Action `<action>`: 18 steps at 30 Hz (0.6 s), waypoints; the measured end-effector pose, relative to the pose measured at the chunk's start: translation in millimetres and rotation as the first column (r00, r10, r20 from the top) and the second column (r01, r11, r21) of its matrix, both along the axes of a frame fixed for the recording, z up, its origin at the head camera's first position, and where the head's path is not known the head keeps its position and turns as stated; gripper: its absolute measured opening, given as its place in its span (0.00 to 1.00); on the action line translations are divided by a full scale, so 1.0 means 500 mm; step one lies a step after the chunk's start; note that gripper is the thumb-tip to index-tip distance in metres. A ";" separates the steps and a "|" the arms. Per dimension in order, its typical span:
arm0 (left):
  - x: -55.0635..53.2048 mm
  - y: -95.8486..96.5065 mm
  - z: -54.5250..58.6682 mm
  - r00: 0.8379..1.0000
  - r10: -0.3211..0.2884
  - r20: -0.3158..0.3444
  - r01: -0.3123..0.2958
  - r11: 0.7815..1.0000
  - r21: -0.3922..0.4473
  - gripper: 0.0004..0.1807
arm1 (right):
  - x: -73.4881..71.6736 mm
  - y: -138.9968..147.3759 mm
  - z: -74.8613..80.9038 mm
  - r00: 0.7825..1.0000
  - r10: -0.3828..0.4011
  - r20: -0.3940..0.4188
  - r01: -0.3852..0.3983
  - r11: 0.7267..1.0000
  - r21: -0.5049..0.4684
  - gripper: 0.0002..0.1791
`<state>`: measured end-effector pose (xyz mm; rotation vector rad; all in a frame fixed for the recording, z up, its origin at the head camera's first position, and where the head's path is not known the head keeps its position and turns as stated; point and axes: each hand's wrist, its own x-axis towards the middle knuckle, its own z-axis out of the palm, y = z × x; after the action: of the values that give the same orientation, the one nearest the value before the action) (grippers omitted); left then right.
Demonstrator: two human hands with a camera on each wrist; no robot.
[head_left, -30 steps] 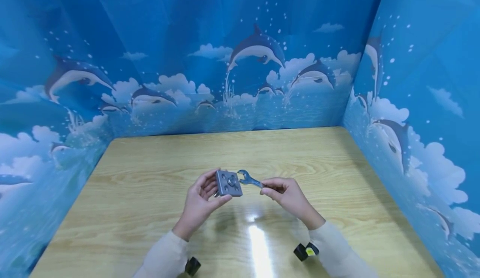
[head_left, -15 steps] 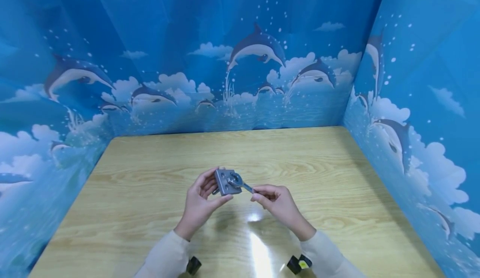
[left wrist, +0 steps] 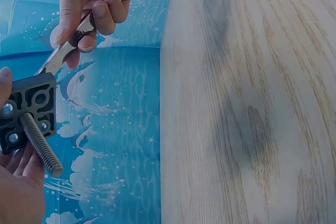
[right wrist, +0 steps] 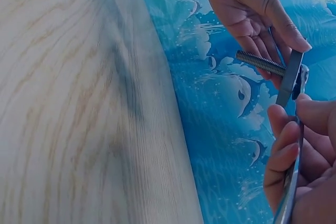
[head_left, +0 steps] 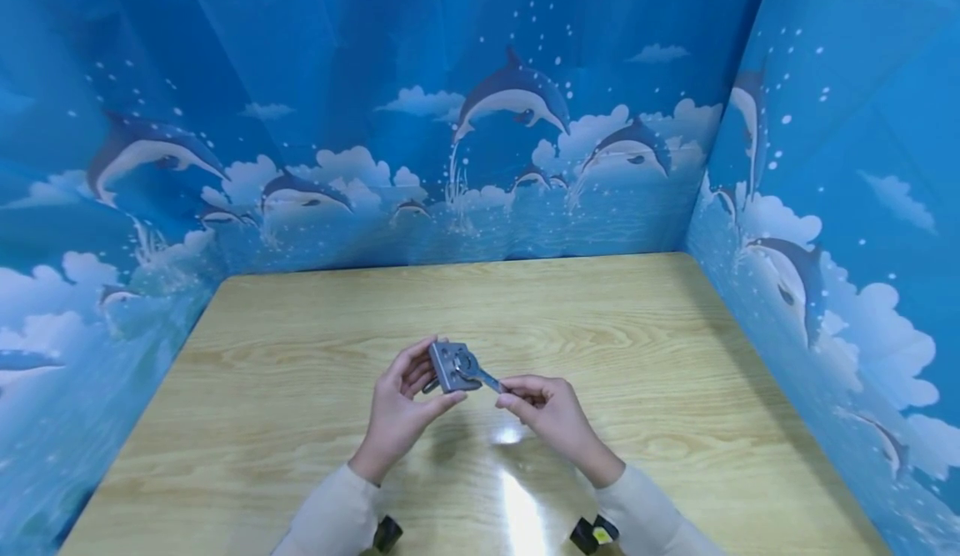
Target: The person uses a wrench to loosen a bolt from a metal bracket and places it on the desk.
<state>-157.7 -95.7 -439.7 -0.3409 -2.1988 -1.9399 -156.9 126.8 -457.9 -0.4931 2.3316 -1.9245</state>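
Note:
My left hand [head_left: 401, 410] grips a square grey plate [head_left: 442, 364] by its edges, thumb along the near side and fingers behind. From the plate's back sticks a threaded bolt [left wrist: 41, 144], pointing away from the wrench side; round holes sit near the plate's corners. My right hand [head_left: 551, 414] pinches the shank of a metal wrench [head_left: 489, 380]. The wrench's head lies over the middle of the plate's front face, around or against the bolt head there, which it partly hides. In the right wrist view the wrench [right wrist: 288, 195] runs back along the right palm.
Both hands are above a wood-grain table [head_left: 300, 314]. Blue dolphin-print curtains [head_left: 360, 122] stand along its back and sides. A black wrist camera [head_left: 592, 534] sits below the right sleeve, another [head_left: 387, 533] by the left sleeve.
The right hand has moved left and slightly down, bringing the wrench from beside the plate onto the middle of its front face. The left hand and plate have barely moved.

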 end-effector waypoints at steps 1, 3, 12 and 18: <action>0.000 0.000 0.000 1.000 -0.001 0.000 0.001 1.000 0.002 0.42 | 0.000 0.000 -0.001 1.000 0.002 0.001 -0.002 1.000 -0.001 0.15; 0.000 -0.001 -0.001 1.000 -0.002 0.003 0.002 1.000 0.002 0.42 | 0.000 0.000 -0.004 1.000 0.005 -0.002 -0.005 1.000 -0.003 0.15; 0.003 -0.005 0.001 0.999 -0.015 0.052 0.014 1.000 0.008 0.43 | -0.002 0.005 -0.010 0.999 0.026 -0.024 -0.026 1.000 0.007 0.12; 0.011 -0.008 0.016 0.993 -0.066 0.098 0.060 0.996 0.060 0.43 | -0.011 0.021 0.002 0.994 0.093 -0.058 -0.091 0.996 0.024 0.11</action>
<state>-152.3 -99.6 -431.8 -0.3142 -2.2133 -2.0923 -162.4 137.2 -456.8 -0.6526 2.3183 -1.8671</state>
